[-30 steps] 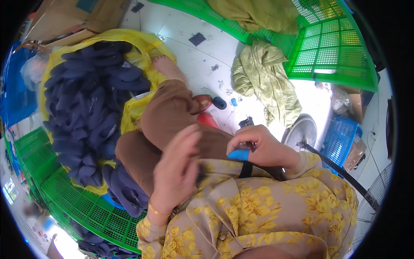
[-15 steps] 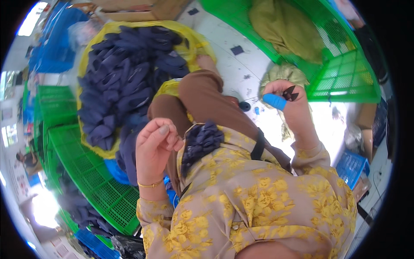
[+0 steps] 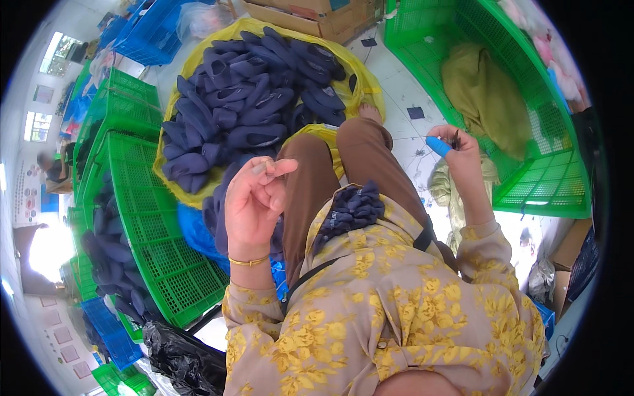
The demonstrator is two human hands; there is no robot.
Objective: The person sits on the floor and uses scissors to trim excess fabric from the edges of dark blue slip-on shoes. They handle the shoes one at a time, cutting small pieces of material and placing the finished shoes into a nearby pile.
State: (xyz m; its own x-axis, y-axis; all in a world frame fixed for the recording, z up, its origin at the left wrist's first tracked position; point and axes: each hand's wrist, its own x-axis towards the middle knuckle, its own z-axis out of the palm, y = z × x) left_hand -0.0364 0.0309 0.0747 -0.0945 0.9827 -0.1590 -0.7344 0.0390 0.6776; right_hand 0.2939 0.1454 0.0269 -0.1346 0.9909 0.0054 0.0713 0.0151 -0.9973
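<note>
My left hand (image 3: pixel 256 201) is raised above my left thigh, its thumb and fingers bent together. Whatever they may hold is too small to make out. On the right, my right hand (image 3: pixel 462 155) is closed around small dark thread snips (image 3: pixel 456 138), largely hidden by the fingers. A blue wrap (image 3: pixel 437 146) covers that thumb. Between my hands, a bunch of small navy cloth pieces (image 3: pixel 350 212) lies on my lap. Beyond my left hand, a heap of navy slipper-like shoes (image 3: pixel 254 99) fills an opened yellow bag (image 3: pixel 370 72).
Green crates stand at left (image 3: pixel 158 231) and far right (image 3: pixel 548 191); the right one holds an olive sack (image 3: pixel 485 92). A black plastic bag (image 3: pixel 181 353) lies at lower left. Cardboard boxes (image 3: pixel 323 16) stand at the back. Dark scraps (image 3: pixel 415 113) lie on the tiled floor.
The view has shifted, so most of the scene sits farther right. One finger of my left hand now points out to the right. My right hand has turned and the snips' blades show less.
</note>
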